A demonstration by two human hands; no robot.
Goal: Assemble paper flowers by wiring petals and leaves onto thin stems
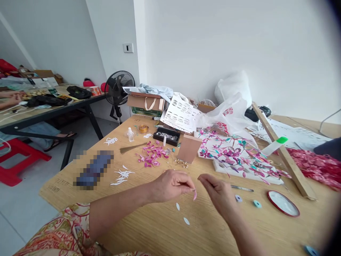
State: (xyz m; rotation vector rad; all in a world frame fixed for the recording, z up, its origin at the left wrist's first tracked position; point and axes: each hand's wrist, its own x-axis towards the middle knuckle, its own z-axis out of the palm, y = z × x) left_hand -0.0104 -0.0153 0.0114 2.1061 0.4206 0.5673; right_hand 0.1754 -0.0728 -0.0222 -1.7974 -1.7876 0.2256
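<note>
My left hand (172, 185) pinches a small pink petal (195, 195) between thumb and fingertips, and the petal hangs down. A short gap to the right, my right hand (220, 193) is closed in a pinch; whatever is in it is too fine to make out. Two pale leaf-shaped pieces (186, 221) lie on the table below my hands. Beyond my left hand is a loose pile of pink petals (153, 153). White pointed paper pieces (123, 175) are scattered left of it. Two small thread spools (257, 203) rest right of my right hand, near a pen (242, 188).
Pink and teal flower stems (234, 153) stick in white foam (222, 167). A wooden block (189, 147), black tray (166, 136) and small bottle (130, 135) stand behind. A wooden bar (283, 151) and round red-rimmed lid (283, 203) are at right. Another person's hands (12, 99) show far left.
</note>
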